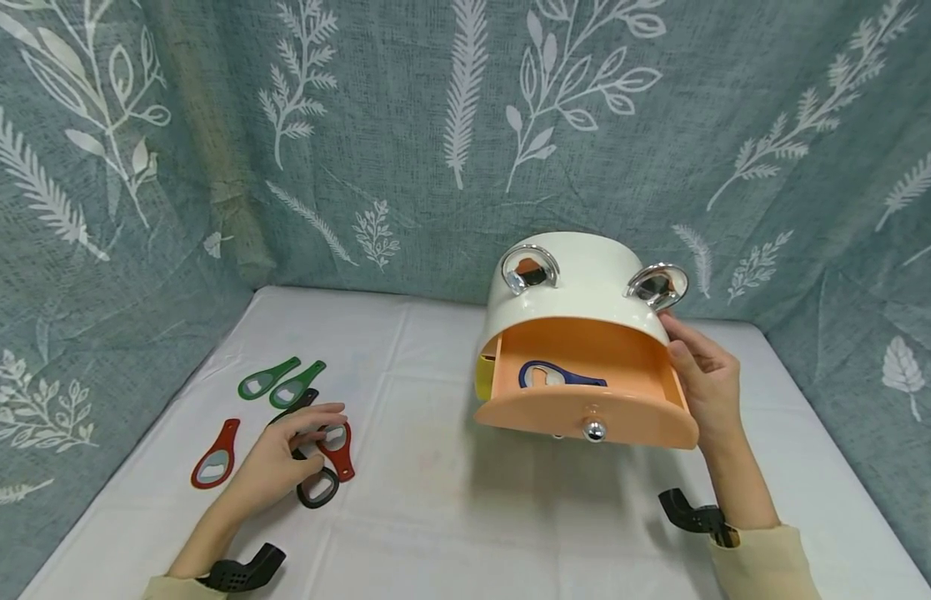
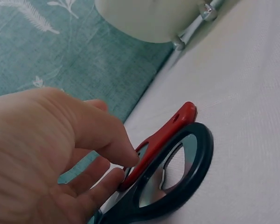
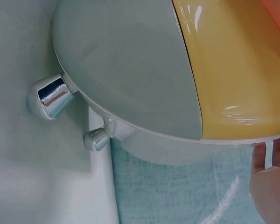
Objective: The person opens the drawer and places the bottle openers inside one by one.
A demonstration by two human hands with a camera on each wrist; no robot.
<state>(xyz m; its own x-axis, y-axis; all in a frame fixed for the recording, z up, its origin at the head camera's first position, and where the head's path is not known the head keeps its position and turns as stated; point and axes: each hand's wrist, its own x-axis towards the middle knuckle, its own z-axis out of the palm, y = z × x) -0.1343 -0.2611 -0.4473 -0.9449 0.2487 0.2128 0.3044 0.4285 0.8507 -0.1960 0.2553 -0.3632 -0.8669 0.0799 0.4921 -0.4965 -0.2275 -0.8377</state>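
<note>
My left hand [image 1: 288, 454] reaches down among the bottle openers, fingers apart. Its fingertips are right at a red bottle opener [image 1: 344, 467], while a black bottle opener [image 1: 306, 498] lies beside the thumb and partly under the hand. My right hand [image 1: 705, 379] grips the right side of a white rounded drawer box [image 1: 585, 275] with chrome rings on top. The box's orange drawer [image 1: 540, 412] is pulled out and holds a blue bottle opener [image 1: 578, 379]. In the right wrist view a yellow panel [image 3: 233, 70] shows on the box, fingers [image 3: 259, 158] at its edge.
Two green bottle openers [image 1: 298, 386] lie behind the left hand, near another black opener [image 1: 303, 400]. A second red opener [image 1: 227, 437] lies to its left. A white cloth covers the table [image 1: 405, 517]; a patterned green curtain [image 1: 405, 133] hangs behind and at both sides.
</note>
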